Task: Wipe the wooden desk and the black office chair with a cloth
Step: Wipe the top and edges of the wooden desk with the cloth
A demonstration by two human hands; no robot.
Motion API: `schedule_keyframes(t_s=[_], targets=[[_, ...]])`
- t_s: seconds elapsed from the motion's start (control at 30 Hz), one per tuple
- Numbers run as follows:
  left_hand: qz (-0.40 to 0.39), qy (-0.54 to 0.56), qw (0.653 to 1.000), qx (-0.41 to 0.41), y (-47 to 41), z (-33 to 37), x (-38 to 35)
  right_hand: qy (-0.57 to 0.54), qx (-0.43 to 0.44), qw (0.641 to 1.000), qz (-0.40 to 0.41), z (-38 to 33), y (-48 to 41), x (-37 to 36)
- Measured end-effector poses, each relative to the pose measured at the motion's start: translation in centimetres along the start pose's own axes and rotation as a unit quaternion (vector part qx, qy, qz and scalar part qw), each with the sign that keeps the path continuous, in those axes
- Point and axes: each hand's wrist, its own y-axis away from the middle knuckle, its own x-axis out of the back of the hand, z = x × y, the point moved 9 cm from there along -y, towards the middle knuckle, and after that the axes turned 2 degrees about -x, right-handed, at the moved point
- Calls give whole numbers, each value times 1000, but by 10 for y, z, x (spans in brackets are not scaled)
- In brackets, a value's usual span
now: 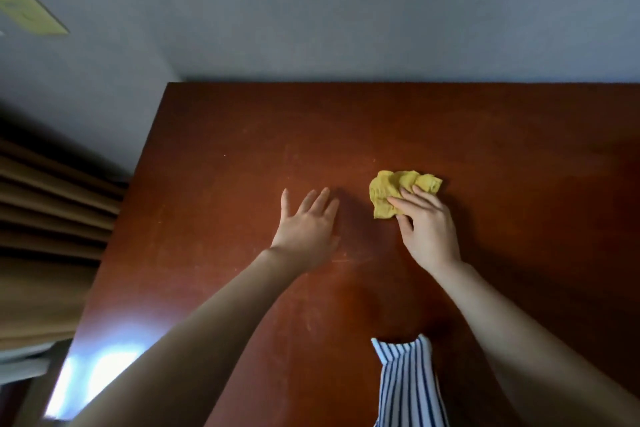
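A crumpled yellow cloth [394, 189] lies on the reddish-brown wooden desk [242, 149], right of centre. My right hand [424, 222] lies on the cloth's near side, fingers fairly straight on top of it and the thumb at its lower edge. My left hand [308, 222] rests flat on the bare desk to the left of the cloth, fingers spread and straight, holding nothing. The black office chair is out of view.
A grey-blue wall [346, 10] runs behind the desk's far edge. Brown pleated curtains [52, 218] hang at the left, past the desk's left edge. A yellowish plate [31, 12] sits on the wall at upper left. Striped clothing [408, 388] hangs at the bottom.
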Motion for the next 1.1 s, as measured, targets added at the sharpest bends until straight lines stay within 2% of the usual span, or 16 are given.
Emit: schedule_keyframes(t_s=[0.2, 0.4, 0.53, 0.6, 0.73, 0.9, 1.1], targets=[[-25, -14, 998, -48, 35, -9, -13, 9, -34, 999, 27, -36, 86, -1], [-33, 6, 997, -64, 33, -4, -15, 15, -8, 1000, 17, -48, 145, -11], [-28, -3, 998, -61, 36, -4, -24, 52, 20, 998, -7, -51, 153, -16], [-22, 8, 999, -33, 26, -17, -25, 69, 26, 997, -35, -46, 138, -22], [2, 46, 999, 18, 12, -40, -18, 63, 35, 997, -39, -36, 91, -20], [26, 55, 998, 32, 2, -50, -14, 43, 36, 998, -41, -24, 5, -21], [31, 7, 999, 37, -6, -56, -19, 37, 15, 998, -39, -18, -82, -32]])
